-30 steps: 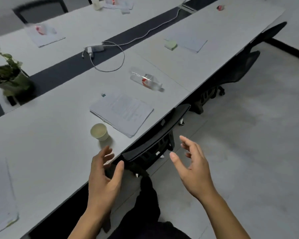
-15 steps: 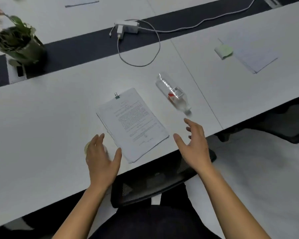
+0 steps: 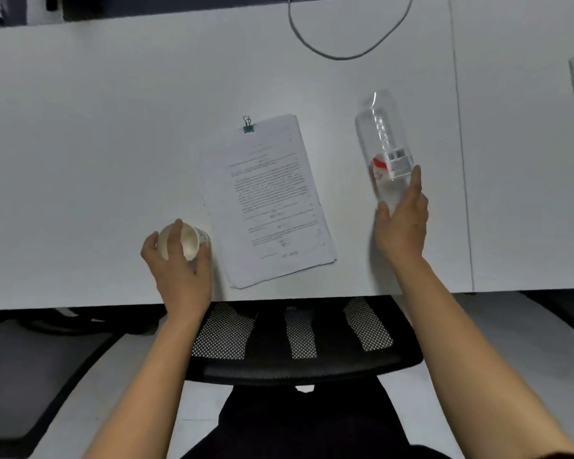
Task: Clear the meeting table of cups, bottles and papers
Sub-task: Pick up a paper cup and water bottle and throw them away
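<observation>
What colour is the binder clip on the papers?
Green, with dark wire handles; the binder clip shows in the head view.

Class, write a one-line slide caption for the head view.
Left hand grips paper cup, right hand grips bottle; clipped papers lie between.

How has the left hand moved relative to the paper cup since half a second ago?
Yes: the left hand has closed around the paper cup, tipping it toward the clipped papers.

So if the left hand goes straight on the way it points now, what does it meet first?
Past the cup it holds, the left hand points up and slightly right over bare table. The way looks free; it probably passes left of the papers, though narrowly.
</observation>
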